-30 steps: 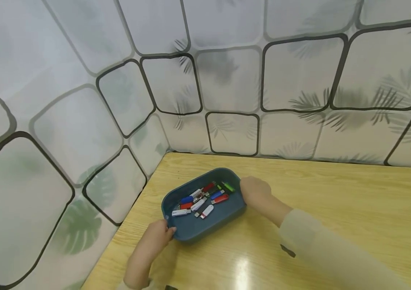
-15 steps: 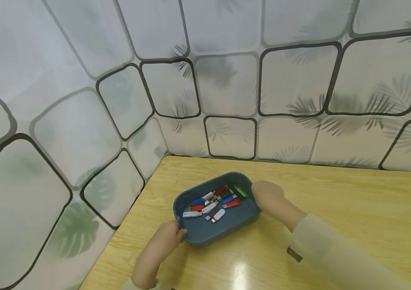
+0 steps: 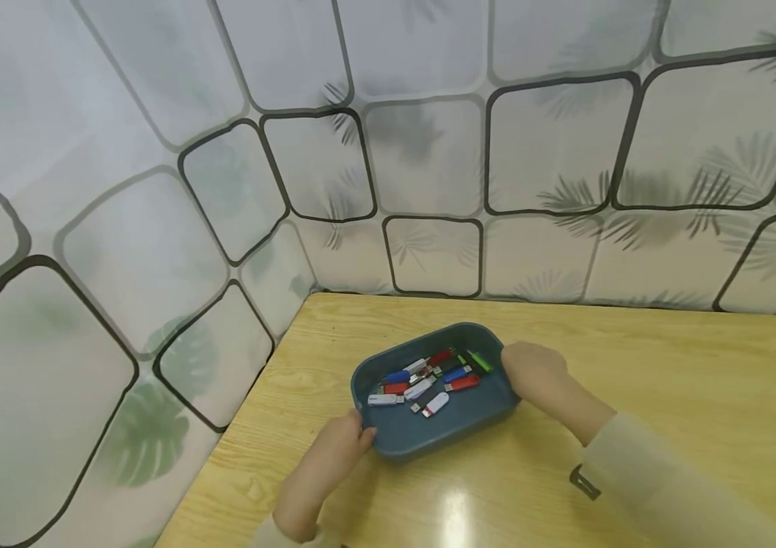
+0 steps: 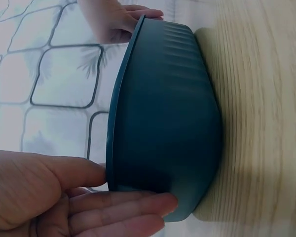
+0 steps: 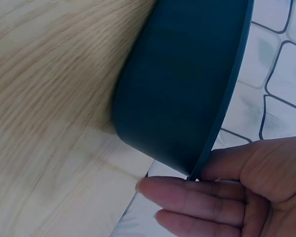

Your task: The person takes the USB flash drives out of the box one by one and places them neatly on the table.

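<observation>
A dark teal plastic bin (image 3: pixel 405 440) sits low over the wooden table, turned slantwise in the head view. Several USB flash drives lie loosely heaped inside it, among them a red flash drive (image 3: pixel 462 383), a white flash drive (image 3: pixel 436 404) and a green flash drive (image 3: pixel 480 361). My left hand (image 3: pixel 329 457) grips the rim at the bin's near left corner, thumb on the inner side and fingers along the outer wall (image 4: pixel 163 98). At the opposite end, my right hand (image 3: pixel 539 373) pinches the rim, its fingers spread below the edge in the right wrist view.
The light wooden table (image 3: pixel 675 373) runs far to the right. Its back and left edges meet a hanging patterned cloth (image 3: pixel 429 167) with leaf prints. A dark strap piece (image 3: pixel 585 483) shows beside the right sleeve.
Both hands have moved the bin to the right across the table, with the flash drives inside. Their grip on the rim stays the same.
</observation>
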`<move>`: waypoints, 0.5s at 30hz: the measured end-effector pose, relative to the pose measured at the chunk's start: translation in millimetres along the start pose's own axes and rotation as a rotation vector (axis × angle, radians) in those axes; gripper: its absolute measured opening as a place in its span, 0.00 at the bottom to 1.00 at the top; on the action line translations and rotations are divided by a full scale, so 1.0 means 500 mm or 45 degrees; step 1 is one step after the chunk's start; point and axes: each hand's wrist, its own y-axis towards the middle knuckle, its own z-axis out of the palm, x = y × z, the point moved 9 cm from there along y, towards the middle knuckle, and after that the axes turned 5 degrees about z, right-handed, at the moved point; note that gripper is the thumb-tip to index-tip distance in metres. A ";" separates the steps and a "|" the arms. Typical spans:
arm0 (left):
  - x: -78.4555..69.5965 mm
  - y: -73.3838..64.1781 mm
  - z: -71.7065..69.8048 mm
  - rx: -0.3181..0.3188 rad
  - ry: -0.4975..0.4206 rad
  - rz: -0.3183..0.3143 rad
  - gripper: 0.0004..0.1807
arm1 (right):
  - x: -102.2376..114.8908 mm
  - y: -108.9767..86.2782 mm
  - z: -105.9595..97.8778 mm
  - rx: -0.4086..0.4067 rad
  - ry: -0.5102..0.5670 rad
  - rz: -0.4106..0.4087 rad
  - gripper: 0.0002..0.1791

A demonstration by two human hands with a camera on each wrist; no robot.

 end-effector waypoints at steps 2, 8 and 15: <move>-0.012 0.005 0.004 0.001 0.031 0.034 0.16 | -0.018 -0.009 -0.001 0.009 0.017 0.012 0.10; -0.038 0.020 0.014 -0.015 0.084 0.094 0.16 | -0.058 -0.031 -0.003 -0.005 0.093 -0.012 0.08; -0.064 0.024 0.031 0.035 0.144 0.074 0.23 | -0.078 -0.058 0.001 -0.023 0.107 -0.051 0.08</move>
